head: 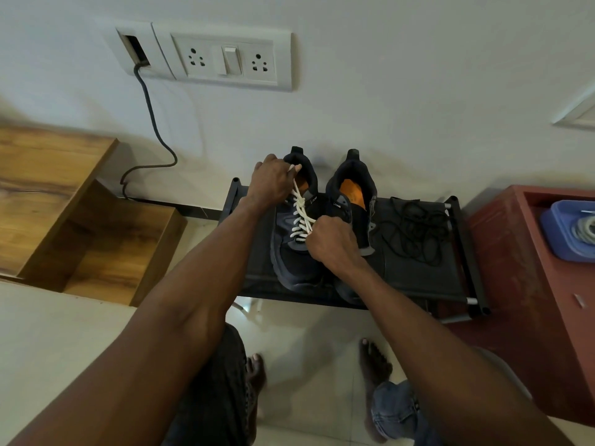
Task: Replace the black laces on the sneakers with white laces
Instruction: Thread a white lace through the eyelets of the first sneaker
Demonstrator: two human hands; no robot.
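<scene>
Left dark fabric sneaker [291, 249] on the black shelf rack [418, 278] is getting its white cord lace [301, 209] knotted; left hand [273, 185] and right hand [331, 241] are each pinching an end. Right dark sneaker [354, 201] is sitting laceless, pulled black laces [415, 233] lying beside it, so roughly halfway, I'd say.

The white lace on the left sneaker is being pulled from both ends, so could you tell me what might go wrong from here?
1. The left hand and right hand pull the white lace in opposite directions; uneven tension could leave unequal ends.
2. The left sneaker sits near the black rack front edge and might slide off.
3. The loose black laces lie close by and could snag.
</scene>
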